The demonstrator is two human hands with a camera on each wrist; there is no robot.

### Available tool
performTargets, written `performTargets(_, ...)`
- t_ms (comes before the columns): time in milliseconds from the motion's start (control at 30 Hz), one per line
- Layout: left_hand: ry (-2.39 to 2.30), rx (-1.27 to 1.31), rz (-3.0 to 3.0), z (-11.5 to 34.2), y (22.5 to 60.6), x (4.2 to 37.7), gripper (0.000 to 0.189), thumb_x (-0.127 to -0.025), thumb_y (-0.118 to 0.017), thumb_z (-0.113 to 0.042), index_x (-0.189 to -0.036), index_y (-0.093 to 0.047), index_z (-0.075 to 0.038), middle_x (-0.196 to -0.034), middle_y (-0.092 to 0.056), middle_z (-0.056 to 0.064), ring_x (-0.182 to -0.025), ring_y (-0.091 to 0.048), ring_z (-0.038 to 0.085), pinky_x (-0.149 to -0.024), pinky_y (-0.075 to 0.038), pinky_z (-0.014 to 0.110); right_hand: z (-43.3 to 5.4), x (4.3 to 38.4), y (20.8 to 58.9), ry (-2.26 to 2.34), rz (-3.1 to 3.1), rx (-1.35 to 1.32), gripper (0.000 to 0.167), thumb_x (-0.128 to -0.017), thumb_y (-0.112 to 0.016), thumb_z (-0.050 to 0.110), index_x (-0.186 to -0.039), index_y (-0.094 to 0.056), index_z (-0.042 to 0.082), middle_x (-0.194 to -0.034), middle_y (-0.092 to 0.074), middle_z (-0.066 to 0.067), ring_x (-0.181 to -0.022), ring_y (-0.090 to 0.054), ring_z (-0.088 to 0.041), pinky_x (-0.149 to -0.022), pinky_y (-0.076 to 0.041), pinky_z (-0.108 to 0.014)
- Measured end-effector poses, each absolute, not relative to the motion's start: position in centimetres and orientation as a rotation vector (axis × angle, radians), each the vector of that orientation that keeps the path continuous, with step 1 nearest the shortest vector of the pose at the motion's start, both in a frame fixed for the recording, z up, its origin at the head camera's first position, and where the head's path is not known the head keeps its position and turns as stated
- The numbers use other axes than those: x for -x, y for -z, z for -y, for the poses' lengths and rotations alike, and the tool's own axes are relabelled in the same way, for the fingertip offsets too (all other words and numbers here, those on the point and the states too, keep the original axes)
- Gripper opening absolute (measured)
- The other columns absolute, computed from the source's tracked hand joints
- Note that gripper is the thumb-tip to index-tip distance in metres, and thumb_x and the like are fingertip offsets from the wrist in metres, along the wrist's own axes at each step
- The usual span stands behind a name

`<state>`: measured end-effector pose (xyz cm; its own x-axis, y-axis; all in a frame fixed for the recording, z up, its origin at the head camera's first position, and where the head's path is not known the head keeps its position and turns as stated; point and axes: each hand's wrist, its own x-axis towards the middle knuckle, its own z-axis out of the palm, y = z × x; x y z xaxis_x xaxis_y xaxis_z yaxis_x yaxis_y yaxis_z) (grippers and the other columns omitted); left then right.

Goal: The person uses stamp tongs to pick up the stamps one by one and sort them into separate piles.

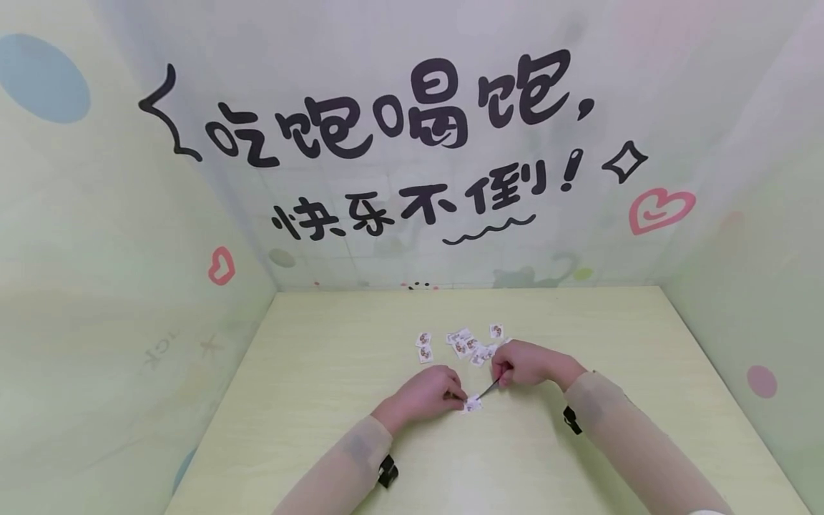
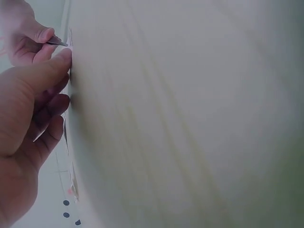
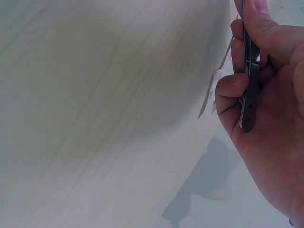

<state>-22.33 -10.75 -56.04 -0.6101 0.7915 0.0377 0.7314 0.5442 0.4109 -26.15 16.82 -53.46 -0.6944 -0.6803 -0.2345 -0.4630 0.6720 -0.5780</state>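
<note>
In the head view my left hand [image 1: 428, 392] has its thumb and fingertips at the left edge of a small white printed paper piece [image 1: 473, 405] on the table. My right hand [image 1: 520, 363] grips a pair of dark metal tweezers [image 1: 488, 390], and their tips meet the top of this paper. In the right wrist view, the tweezers' rounded back end [image 3: 248, 118] lies in the palm under curled fingers. The left wrist view has the left thumb [image 2: 57, 64] pointing at the paper, which is mostly hidden behind it.
Several more printed paper pieces [image 1: 460, 347] lie scattered just beyond the hands. Two sit together at the left [image 1: 424, 354], and one lies apart at the back [image 1: 496, 330]. Walls with lettering and drawings enclose the pale wooden table [image 1: 335, 336] at the back and sides.
</note>
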Motion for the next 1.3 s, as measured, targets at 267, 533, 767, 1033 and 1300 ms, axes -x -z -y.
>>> performTargets(267,-0.631,-1.210,-2.636,10.4,56.4,22.2,0.012,-0.094,-0.085,-0.018,-0.105,-0.086,-0.014,-0.092,-0.074,-0.009,-0.083,-0.062,-0.001,-0.083,-0.052,0.017,-17.5,25.1,53.8,0.756,-2.456,0.825,0.015,-0.095,-0.080,0.007,-0.089,-0.074,0.020,-0.081,-0.062,0.010,-0.076,-0.054,-0.010,-0.075,-0.047,-0.031)
performTargets(533,-0.793,-0.869,-2.736,10.0,56.4,20.9,0.008,-0.090,-0.088,-0.018,-0.097,-0.086,-0.013,-0.088,-0.079,-0.005,-0.078,-0.066,0.001,-0.079,-0.057,0.021,-17.9,22.1,55.3,1.002,-2.456,0.616,0.006,-0.095,-0.082,0.014,-0.094,-0.077,0.014,-0.081,-0.066,0.007,-0.077,-0.056,-0.015,-0.074,-0.047,-0.033)
performTargets(767,-0.815,-0.699,-2.831,9.3,56.6,20.0,0.004,-0.089,-0.088,-0.016,-0.089,-0.085,-0.013,-0.083,-0.078,-0.004,-0.074,-0.068,0.005,-0.076,-0.059,0.025,-16.7,19.0,55.8,1.189,-2.494,0.344,0.009,-0.093,-0.083,0.015,-0.092,-0.075,0.010,-0.082,-0.066,0.003,-0.077,-0.057,-0.017,-0.073,-0.046,-0.034)
performTargets(1033,-0.834,-0.611,-2.870,8.8,56.7,19.3,0.008,-0.089,-0.088,-0.016,-0.083,-0.084,-0.012,-0.075,-0.075,-0.006,-0.066,-0.062,0.004,-0.070,-0.057,0.025,-14.9,17.4,55.2,1.227,-2.596,0.157,0.011,-0.091,-0.081,0.008,-0.086,-0.072,0.010,-0.076,-0.061,0.000,-0.072,-0.053,-0.019,-0.070,-0.045,-0.034)
performTargets(1300,-0.825,-0.707,-2.891,8.9,56.4,19.3,0.005,-0.089,-0.087,-0.013,-0.091,-0.085,-0.010,-0.085,-0.077,-0.002,-0.076,-0.065,0.007,-0.076,-0.058,0.027,-15.7,18.8,55.3,1.175,-2.598,0.261,0.010,-0.093,-0.078,0.006,-0.087,-0.073,0.011,-0.076,-0.061,0.001,-0.072,-0.054,-0.018,-0.070,-0.046,-0.034)
